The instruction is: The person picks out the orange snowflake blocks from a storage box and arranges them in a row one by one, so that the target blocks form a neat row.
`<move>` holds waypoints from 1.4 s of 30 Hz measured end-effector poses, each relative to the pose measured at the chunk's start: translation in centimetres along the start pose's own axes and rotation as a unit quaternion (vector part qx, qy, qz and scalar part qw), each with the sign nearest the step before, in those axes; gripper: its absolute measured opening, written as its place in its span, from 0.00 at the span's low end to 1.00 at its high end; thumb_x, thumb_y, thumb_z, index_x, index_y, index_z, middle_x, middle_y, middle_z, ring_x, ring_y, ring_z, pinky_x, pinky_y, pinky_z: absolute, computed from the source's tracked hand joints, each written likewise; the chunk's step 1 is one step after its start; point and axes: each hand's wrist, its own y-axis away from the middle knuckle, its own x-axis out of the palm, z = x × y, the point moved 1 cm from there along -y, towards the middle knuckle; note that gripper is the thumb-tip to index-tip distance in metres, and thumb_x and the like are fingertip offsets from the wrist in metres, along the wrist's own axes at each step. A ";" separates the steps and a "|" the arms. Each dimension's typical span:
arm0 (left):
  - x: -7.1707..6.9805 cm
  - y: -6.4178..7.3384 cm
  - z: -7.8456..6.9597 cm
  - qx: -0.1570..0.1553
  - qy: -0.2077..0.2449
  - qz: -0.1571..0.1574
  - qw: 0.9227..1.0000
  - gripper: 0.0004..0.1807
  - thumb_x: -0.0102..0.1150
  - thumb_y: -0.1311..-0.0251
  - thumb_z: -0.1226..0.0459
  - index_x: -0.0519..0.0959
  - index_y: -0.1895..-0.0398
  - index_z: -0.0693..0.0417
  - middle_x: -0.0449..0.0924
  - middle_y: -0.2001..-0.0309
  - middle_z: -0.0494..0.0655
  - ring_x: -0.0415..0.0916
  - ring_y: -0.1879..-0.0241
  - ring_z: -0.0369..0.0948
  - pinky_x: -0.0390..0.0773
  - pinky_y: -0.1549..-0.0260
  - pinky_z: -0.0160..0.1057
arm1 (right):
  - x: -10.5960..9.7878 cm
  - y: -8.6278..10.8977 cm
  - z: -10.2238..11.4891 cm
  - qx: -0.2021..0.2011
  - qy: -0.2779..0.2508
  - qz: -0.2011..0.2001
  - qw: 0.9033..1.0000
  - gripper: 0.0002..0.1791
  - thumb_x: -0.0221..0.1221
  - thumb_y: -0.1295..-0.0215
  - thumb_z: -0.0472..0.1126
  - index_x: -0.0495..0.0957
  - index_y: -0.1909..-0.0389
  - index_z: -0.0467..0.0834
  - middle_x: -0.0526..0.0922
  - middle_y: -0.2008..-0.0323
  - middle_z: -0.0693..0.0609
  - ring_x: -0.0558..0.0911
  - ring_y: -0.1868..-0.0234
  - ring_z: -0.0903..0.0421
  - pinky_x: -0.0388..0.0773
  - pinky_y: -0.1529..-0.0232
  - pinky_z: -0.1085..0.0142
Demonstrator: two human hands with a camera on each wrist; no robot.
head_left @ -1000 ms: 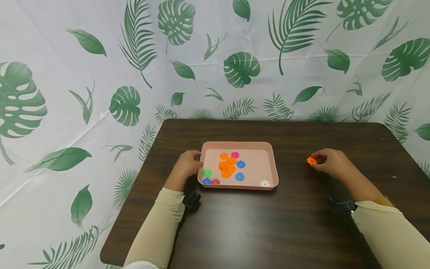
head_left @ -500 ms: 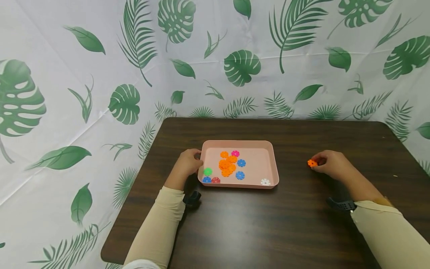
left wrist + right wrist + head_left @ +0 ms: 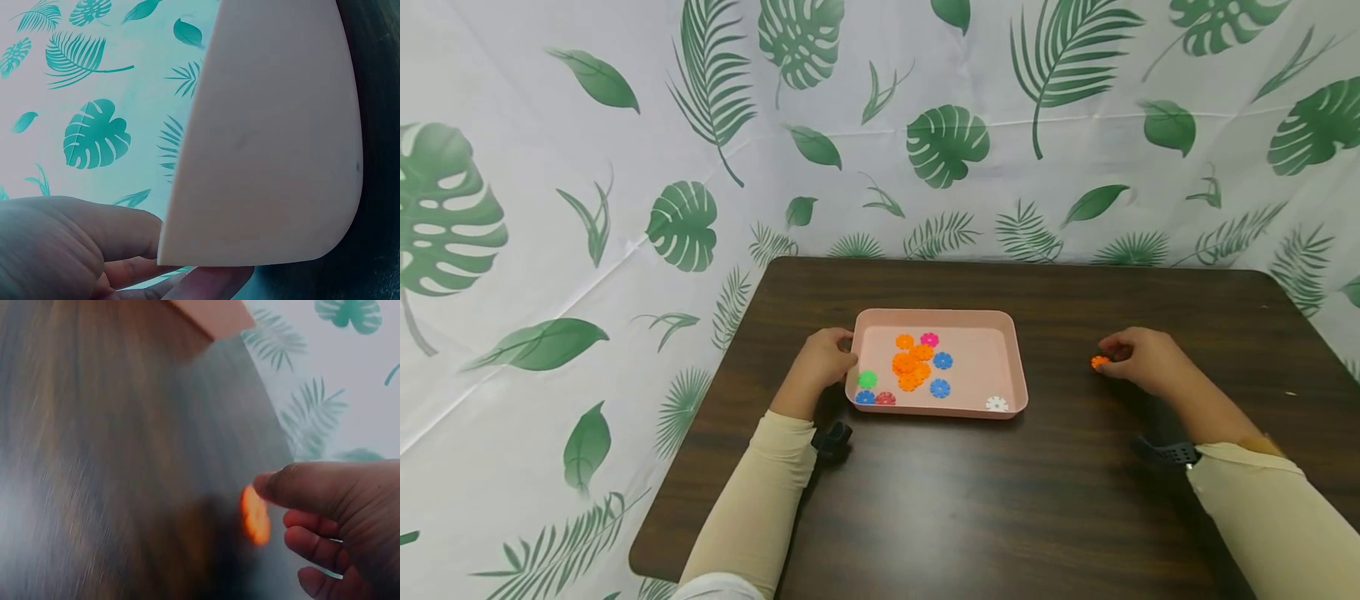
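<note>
At its left end, a pink tray (image 3: 1017, 367) is gripped by my left hand (image 3: 822, 360), with the thumb at the rim; in the left wrist view the hand (image 3: 69, 244) holds a lower corner of the tray (image 3: 269, 137). Inside the tray lie several orange notched discs (image 3: 906, 364), blue discs (image 3: 940, 388), a green disc (image 3: 867, 380), a red disc (image 3: 886, 398), a pink disc (image 3: 929, 339) and a white disc (image 3: 997, 404). To the right, my right hand (image 3: 1150, 360) pinches one orange notched disc (image 3: 1099, 362) just over the table; this disc (image 3: 255, 515) looks blurred in the right wrist view.
Everything is on a dark wood table (image 3: 970, 500) with rounded corners. Behind it and to the left hangs a white cloth (image 3: 865, 158) printed with green leaves. Dark bands are worn on both wrists, and the sleeves are pale.
The orange disc in my right hand has turned, so less of its face shows. My left hand keeps its hold on the tray. The head view has shifted slightly.
</note>
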 end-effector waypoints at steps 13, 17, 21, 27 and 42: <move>-0.1 0.3 -0.1 -0.006 0.002 -0.003 1.000 0.31 0.63 0.38 0.65 0.75 0.30 0.54 0.84 0.59 0.53 0.85 0.73 0.44 0.84 0.69 0.43 | -0.7 -3.4 10.6 -0.091 -0.054 -0.046 0.993 0.25 0.72 0.37 0.46 0.83 0.43 0.37 0.83 0.48 0.39 0.80 0.47 0.42 0.77 0.45 0.41; -0.1 0.4 -0.1 -0.003 0.002 -0.005 1.000 0.30 0.63 0.39 0.65 0.76 0.31 0.54 0.84 0.61 0.53 0.84 0.74 0.44 0.83 0.70 0.42 | -0.1 -4.5 13.7 -0.117 -0.070 -0.043 0.990 0.24 0.73 0.37 0.45 0.84 0.44 0.38 0.83 0.51 0.41 0.81 0.50 0.43 0.80 0.48 0.46; -0.2 0.4 0.0 0.001 0.002 -0.009 1.000 0.30 0.63 0.39 0.66 0.76 0.31 0.54 0.83 0.62 0.53 0.84 0.74 0.44 0.83 0.71 0.41 | 0.7 -5.4 16.5 -0.126 -0.088 -0.028 0.988 0.23 0.73 0.38 0.46 0.85 0.45 0.40 0.84 0.53 0.45 0.80 0.53 0.46 0.82 0.53 0.53; -0.2 0.3 0.1 0.002 0.004 -0.010 1.000 0.30 0.63 0.40 0.66 0.76 0.31 0.54 0.83 0.62 0.53 0.84 0.74 0.44 0.83 0.72 0.41 | 2.6 -6.6 19.6 -0.141 -0.103 -0.005 0.985 0.22 0.74 0.39 0.45 0.85 0.46 0.42 0.84 0.54 0.44 0.79 0.54 0.47 0.81 0.54 0.56; -0.2 0.4 0.2 0.001 0.001 -0.013 1.000 0.30 0.64 0.40 0.65 0.76 0.31 0.54 0.83 0.61 0.52 0.83 0.74 0.44 0.83 0.72 0.41 | 10.2 -9.6 24.1 -0.220 -0.007 0.082 0.972 0.20 0.75 0.43 0.44 0.88 0.51 0.39 0.86 0.58 0.50 0.79 0.59 0.53 0.80 0.52 0.60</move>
